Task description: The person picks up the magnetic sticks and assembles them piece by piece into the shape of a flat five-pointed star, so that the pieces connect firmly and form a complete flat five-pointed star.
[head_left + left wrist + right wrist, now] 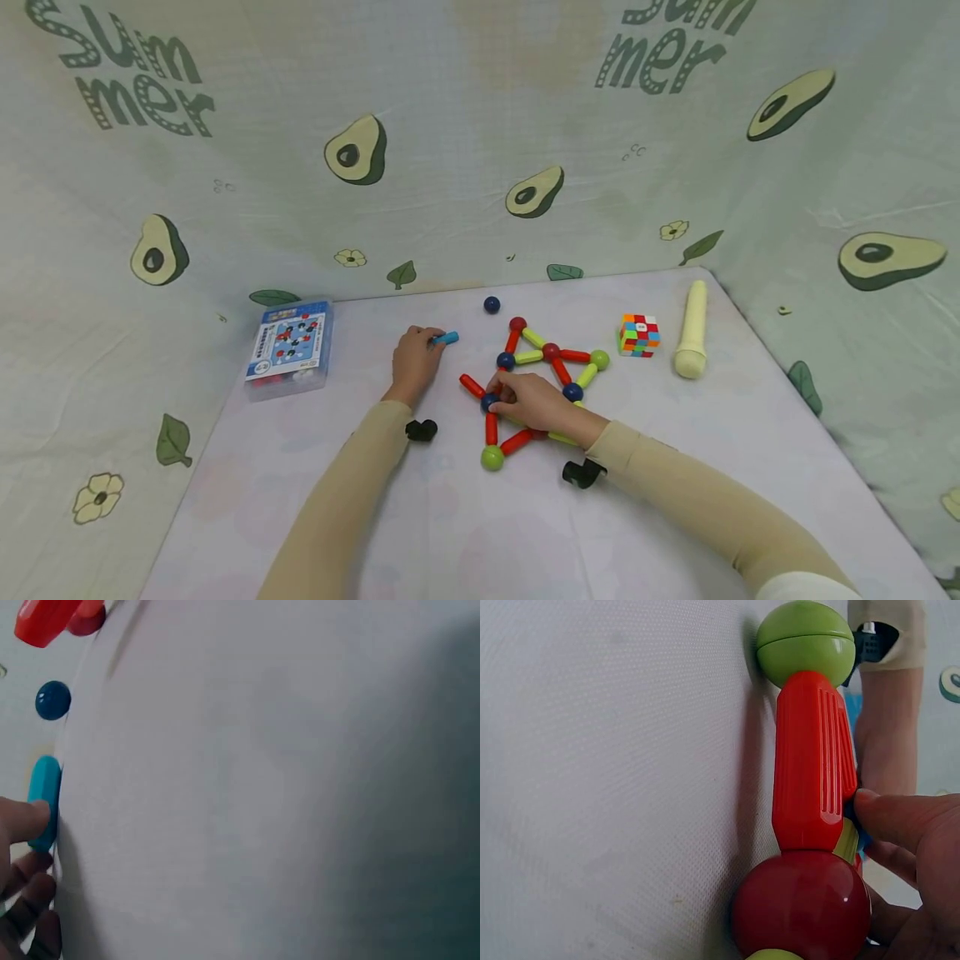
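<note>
My left hand (416, 362) pinches a light blue magnetic stick (446, 338) just above or on the table. In the left wrist view the thumb lies across that same stick (46, 787). To its right is a flat figure of red and yellow-green sticks joined by balls. My right hand (536, 404) reaches over this figure and pinches a dark blue ball (490, 402) at its left side. A loose-ended red stick (472, 385) points up and left from that ball. The right wrist view shows a green ball (806, 645), a red stick (808, 761) and a dark red ball (802, 906) close by.
A separate dark blue ball (491, 305) lies behind the figure. At the left stands a clear plastic box (290, 350) with a blue label. On the right are a puzzle cube (639, 336) and a pale yellow microphone-shaped thing (692, 329). A printed cloth hangs behind.
</note>
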### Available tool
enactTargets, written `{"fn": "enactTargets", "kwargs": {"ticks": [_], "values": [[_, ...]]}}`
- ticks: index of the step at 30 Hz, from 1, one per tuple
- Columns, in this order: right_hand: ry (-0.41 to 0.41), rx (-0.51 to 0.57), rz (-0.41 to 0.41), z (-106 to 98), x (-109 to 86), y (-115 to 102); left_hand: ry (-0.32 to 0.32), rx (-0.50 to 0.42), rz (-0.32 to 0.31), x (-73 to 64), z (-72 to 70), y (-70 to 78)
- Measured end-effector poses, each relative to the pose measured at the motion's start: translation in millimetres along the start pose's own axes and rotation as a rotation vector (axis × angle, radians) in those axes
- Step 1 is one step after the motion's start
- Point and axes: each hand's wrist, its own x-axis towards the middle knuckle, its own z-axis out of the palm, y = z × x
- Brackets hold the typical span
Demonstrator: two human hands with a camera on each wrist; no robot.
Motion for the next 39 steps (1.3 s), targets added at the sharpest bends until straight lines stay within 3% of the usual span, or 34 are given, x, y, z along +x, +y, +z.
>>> {"fn": "enactTargets", "kwargs": {"ticks": [3,9,13,19,30,39], "values": [[0.003,0.002,0.001,0.1,-0.4,0.5,-0.074,-0.025,0.053,-3.2,0.4,4.6],[-0.011,0.014,0.007,1.3,-0.5,1.4,-0.289,-0.049,0.15,-7.3,-2.3,15.5],[-0.041,0.032,0.017,3.1,-0.4,-0.4,-0.367,-0.083,0.198,-9.5,-6.8,20.8],[-0.036,0.031,0.008,3.8,-0.8,-2.3,-0.363,-0.158,0.199,-11.7,-15.0,25.1],[-0.026,0.029,-0.01,2.7,-2.2,-2.8,-0.381,-0.041,0.23,-9.8,-14.7,36.7],[-0.026,0.033,-0.011,3.7,-2.0,-2.5,-0.396,-0.096,0.226,-13.4,-13.9,32.6]]}}
